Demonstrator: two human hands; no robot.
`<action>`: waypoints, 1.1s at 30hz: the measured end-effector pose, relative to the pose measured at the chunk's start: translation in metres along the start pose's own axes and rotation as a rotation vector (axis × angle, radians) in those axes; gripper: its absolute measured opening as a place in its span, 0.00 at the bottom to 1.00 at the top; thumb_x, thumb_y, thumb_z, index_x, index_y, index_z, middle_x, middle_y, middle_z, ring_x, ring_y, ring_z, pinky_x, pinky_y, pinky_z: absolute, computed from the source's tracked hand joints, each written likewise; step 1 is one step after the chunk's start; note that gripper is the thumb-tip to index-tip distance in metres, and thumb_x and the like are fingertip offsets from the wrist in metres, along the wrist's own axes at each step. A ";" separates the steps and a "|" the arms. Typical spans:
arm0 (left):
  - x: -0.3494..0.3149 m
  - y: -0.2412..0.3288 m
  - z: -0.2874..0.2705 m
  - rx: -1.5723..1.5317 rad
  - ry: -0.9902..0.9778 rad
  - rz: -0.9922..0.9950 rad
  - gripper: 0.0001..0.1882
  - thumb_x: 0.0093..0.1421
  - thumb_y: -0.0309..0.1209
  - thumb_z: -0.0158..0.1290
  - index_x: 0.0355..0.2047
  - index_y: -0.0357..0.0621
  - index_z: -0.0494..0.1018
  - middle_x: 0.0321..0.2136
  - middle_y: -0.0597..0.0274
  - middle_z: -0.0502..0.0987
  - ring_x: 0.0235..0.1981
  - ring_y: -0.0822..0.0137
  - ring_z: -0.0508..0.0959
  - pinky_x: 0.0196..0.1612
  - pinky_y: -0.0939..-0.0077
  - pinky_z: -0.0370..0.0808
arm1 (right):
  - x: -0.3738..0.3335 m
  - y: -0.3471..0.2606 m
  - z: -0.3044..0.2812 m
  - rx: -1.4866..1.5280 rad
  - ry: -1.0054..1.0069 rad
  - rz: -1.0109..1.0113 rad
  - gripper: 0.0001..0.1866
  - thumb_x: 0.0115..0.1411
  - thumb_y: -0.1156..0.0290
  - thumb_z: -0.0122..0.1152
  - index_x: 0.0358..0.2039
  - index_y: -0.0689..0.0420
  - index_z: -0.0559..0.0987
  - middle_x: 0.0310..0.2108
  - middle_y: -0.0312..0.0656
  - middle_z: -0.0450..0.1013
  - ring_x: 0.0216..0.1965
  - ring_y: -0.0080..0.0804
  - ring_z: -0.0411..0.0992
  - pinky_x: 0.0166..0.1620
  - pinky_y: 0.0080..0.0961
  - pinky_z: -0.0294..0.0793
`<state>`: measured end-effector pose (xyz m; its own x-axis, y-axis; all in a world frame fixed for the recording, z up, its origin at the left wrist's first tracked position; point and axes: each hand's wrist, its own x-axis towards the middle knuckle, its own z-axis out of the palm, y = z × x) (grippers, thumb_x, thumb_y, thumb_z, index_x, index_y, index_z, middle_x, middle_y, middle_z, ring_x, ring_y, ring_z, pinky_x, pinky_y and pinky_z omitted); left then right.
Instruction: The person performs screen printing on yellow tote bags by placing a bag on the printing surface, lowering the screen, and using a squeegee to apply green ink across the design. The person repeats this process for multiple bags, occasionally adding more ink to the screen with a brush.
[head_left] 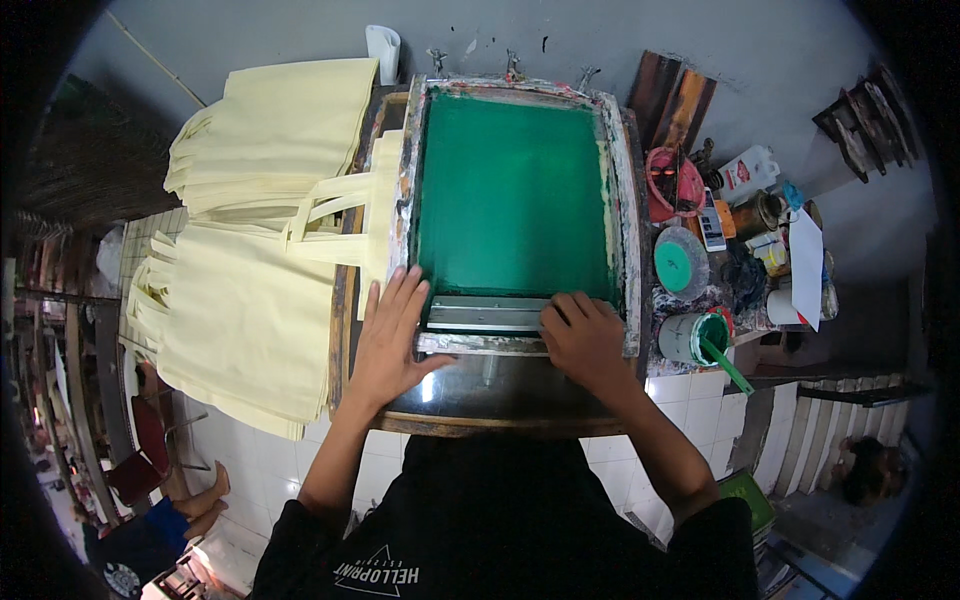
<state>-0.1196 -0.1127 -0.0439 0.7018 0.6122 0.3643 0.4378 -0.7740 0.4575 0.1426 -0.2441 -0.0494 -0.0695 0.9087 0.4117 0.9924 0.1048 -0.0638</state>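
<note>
A screen-printing frame (410,190) lies on the dark table, its mesh (515,190) coated with green ink. Along the frame's near edge, inside it, rests a metal squeegee (485,314). My right hand (585,340) is closed over the squeegee's right end, with the fingers curled. My left hand (393,340) lies on the near left corner of the frame, fingers stretched out and holding nothing. A pale yellow fabric bag (380,200) shows from under the frame's left side, its handles hanging out to the left. The rest of that bag is hidden.
Stacks of pale yellow bags (250,310) lie left of the table. On the right stand an ink pot (690,338) with a green spatula (728,368), a bowl of green ink (680,268), a pink basket (676,182) and a phone (712,225). Clamps (513,66) line the frame's far edge.
</note>
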 end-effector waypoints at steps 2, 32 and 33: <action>-0.022 -0.022 0.004 -0.006 -0.041 0.024 0.59 0.46 0.46 0.73 0.72 0.44 0.52 0.69 0.44 0.61 0.72 0.45 0.57 0.73 0.39 0.44 | 0.005 0.001 -0.011 0.132 -0.011 0.026 0.10 0.50 0.67 0.66 0.32 0.53 0.77 0.34 0.38 0.75 0.36 0.36 0.75 0.37 0.33 0.76; 0.098 -0.131 -0.064 -0.259 0.003 -0.392 0.09 0.57 0.29 0.67 0.31 0.39 0.77 0.35 0.59 0.78 0.41 0.65 0.77 0.47 0.70 0.74 | 0.290 0.094 -0.242 -0.030 0.380 0.173 0.19 0.59 0.57 0.65 0.34 0.64 0.84 0.28 0.57 0.79 0.31 0.51 0.77 0.39 0.42 0.74; 0.094 -0.141 -0.085 -0.307 0.004 -0.489 0.10 0.58 0.30 0.66 0.34 0.38 0.77 0.34 0.62 0.78 0.40 0.68 0.77 0.46 0.71 0.75 | 0.292 0.098 -0.239 -0.036 0.371 0.177 0.19 0.59 0.57 0.65 0.35 0.64 0.84 0.29 0.57 0.79 0.32 0.51 0.78 0.40 0.42 0.74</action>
<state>-0.1632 0.0673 -0.0058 0.4567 0.8880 0.0543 0.5270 -0.3192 0.7876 0.2436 -0.0649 0.2825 0.1377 0.7032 0.6975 0.9891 -0.0606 -0.1341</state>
